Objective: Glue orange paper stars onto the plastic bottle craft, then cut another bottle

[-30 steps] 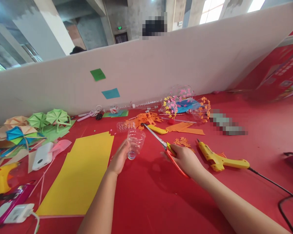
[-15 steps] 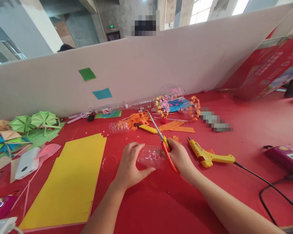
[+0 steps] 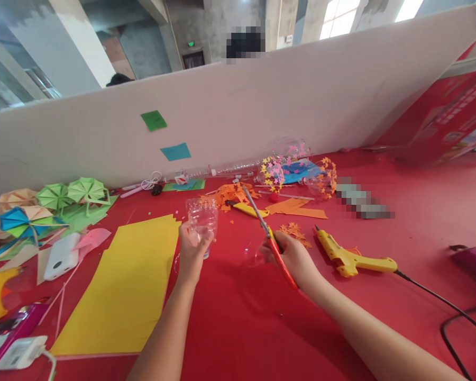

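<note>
My left hand (image 3: 194, 241) is wrapped round a clear plastic bottle piece (image 3: 203, 214), which stands above the red table just right of the yellow paper (image 3: 119, 286). My right hand (image 3: 291, 256) is closed on scissors (image 3: 275, 246) with red and yellow handles, their blades pointing away and up to the left. A second clear plastic piece (image 3: 254, 256) shows beside the right fingertips, partly hidden by the hand. Beyond the hands lie a yellow utility knife (image 3: 248, 209) and orange paper scraps (image 3: 226, 194).
A yellow glue gun (image 3: 351, 256) with a black cord lies right of my right hand. Small orange stars (image 3: 295, 233) lie behind it. Star-covered clear bottles (image 3: 293, 164) stand by the white partition (image 3: 238, 111). Folded paper umbrellas (image 3: 55, 196) are at the left.
My left hand has left the plastic piece between the hands and moved left onto the bottle piece that lay beyond it. My right hand still has the scissors.
</note>
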The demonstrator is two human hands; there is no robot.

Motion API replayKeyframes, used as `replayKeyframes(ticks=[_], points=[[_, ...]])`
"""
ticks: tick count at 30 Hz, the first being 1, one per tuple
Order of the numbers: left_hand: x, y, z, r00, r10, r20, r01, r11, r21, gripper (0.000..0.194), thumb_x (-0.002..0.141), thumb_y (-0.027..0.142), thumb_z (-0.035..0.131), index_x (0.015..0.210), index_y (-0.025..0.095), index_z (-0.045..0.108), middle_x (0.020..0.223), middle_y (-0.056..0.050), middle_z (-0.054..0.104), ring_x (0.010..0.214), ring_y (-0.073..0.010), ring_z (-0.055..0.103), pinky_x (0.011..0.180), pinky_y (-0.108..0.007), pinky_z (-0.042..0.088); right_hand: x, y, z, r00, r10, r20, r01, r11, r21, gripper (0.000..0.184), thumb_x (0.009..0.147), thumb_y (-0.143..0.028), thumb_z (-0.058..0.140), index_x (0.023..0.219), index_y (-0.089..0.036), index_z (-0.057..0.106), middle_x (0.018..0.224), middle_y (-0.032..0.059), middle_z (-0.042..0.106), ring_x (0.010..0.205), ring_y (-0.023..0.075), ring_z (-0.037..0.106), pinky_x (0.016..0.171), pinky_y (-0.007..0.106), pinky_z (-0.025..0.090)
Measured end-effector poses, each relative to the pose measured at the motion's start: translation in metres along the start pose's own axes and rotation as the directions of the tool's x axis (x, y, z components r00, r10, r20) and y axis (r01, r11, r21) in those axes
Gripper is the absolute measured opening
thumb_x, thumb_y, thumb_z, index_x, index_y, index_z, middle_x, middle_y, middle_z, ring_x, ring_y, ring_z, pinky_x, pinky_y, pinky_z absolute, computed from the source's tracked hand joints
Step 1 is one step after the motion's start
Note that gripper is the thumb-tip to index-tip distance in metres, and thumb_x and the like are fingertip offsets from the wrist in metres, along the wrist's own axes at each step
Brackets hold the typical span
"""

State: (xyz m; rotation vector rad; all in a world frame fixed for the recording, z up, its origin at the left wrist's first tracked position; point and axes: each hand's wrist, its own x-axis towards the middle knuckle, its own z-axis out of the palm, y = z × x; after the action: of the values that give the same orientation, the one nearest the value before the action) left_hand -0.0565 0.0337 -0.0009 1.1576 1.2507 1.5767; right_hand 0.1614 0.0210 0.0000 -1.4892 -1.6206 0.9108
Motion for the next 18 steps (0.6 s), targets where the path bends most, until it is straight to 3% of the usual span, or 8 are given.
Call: replayKeyframes(ticks=[4, 7, 12, 15, 18], points=[[-0.001, 0.006, 0.001, 0.958, -0.245, 0.147, 0.276, 0.926, -0.256, 0.054, 0.076, 0.057, 0.061, 0.112, 0.019, 0.051, 0.090, -0.005, 0.068, 0.075, -0.0192, 0.067, 0.068, -0.031, 0.050, -0.006, -0.006, 0.002, 0.997, -0.029, 0.073, 0.031, 0.999, -0.023, 0.026, 0.068, -0.043, 0.061, 0.062, -0.020, 0.051, 0.056, -0.0025, 0.053, 0.054, 0.0131, 0.046, 0.050, 0.023, 0.033], [-0.001, 0.011, 0.000, 0.924, -0.312, 0.223, 0.372, 0.867, -0.330, 0.049, 0.077, 0.052, 0.060, 0.111, 0.016, 0.054, 0.089, -0.007, 0.071, 0.079, -0.0230, 0.070, 0.068, -0.032, 0.052, -0.008, -0.010, 0.000, 0.990, -0.039, 0.134, 0.046, 0.998, -0.052, 0.025, 0.070, -0.043, 0.059, 0.064, -0.019, 0.055, 0.057, -0.0024, 0.054, 0.054, 0.0126, 0.046, 0.050, 0.023, 0.033], [-0.001, 0.012, 0.000, 0.922, -0.277, 0.271, 0.363, 0.863, -0.351, 0.048, 0.077, 0.048, 0.063, 0.112, 0.018, 0.051, 0.087, -0.007, 0.072, 0.083, -0.0248, 0.071, 0.070, -0.034, 0.053, -0.008, -0.012, -0.001, 0.983, -0.048, 0.175, 0.056, 0.998, -0.040, 0.016, 0.071, -0.035, 0.055, 0.071, -0.019, 0.056, 0.059, -0.0025, 0.054, 0.056, 0.0131, 0.046, 0.050, 0.022, 0.032], [-0.002, 0.010, 0.000, 0.937, -0.210, 0.279, 0.308, 0.874, -0.377, 0.045, 0.075, 0.046, 0.067, 0.108, 0.020, 0.050, 0.090, -0.005, 0.071, 0.083, -0.0239, 0.070, 0.072, -0.035, 0.053, -0.007, -0.007, 0.002, 0.988, -0.041, 0.148, 0.046, 0.999, -0.026, 0.016, 0.066, -0.025, 0.053, 0.080, -0.020, 0.054, 0.061, -0.0048, 0.049, 0.056, 0.0122, 0.042, 0.050, 0.022, 0.031], [-0.003, 0.008, 0.001, 0.950, -0.150, 0.273, 0.244, 0.903, -0.354, 0.043, 0.075, 0.044, 0.069, 0.105, 0.023, 0.047, 0.093, -0.004, 0.069, 0.081, -0.0209, 0.069, 0.073, -0.035, 0.053, -0.005, -0.001, 0.004, 0.994, -0.032, 0.101, 0.035, 0.999, -0.025, 0.015, 0.066, -0.026, 0.051, 0.080, -0.020, 0.049, 0.063, -0.0057, 0.043, 0.057, 0.0115, 0.038, 0.051, 0.022, 0.030]])
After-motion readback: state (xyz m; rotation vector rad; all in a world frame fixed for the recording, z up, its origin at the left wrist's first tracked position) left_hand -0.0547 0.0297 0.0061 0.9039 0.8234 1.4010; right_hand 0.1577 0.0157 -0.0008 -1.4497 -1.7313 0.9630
